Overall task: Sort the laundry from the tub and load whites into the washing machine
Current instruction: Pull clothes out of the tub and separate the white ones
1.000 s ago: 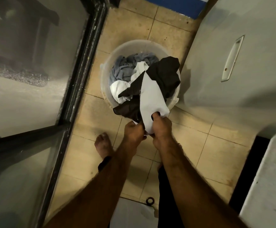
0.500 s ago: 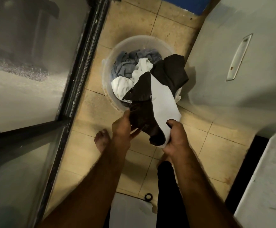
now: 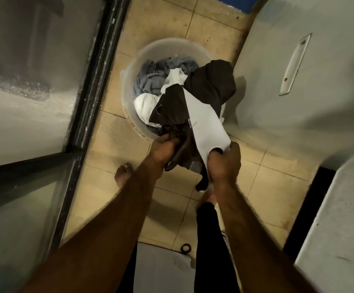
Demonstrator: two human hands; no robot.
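A round translucent tub (image 3: 173, 46) stands on the tiled floor and holds grey-blue clothes (image 3: 150, 78), white clothes (image 3: 145, 106) and a dark garment (image 3: 212, 81) draped over its right rim. A black-and-white garment (image 3: 203, 123) stretches from the tub towards me. My left hand (image 3: 161, 150) grips its dark part. My right hand (image 3: 224, 161) grips the edge of its white panel, and a dark end hangs below that hand. The white washing machine (image 3: 298, 92) with a recessed handle stands right of the tub.
A glass door with a black frame (image 3: 95, 77) runs along the left. A second white appliance (image 3: 341, 218) stands at the lower right, with a dark gap beside it. My bare feet (image 3: 124, 174) are on the beige tiles. A small black ring (image 3: 185, 248) lies on the floor by a white mat.
Both hands started together on the garment's near end, then moved apart. The left hand let go and took hold of the dark part, so the cloth is now spread between them.
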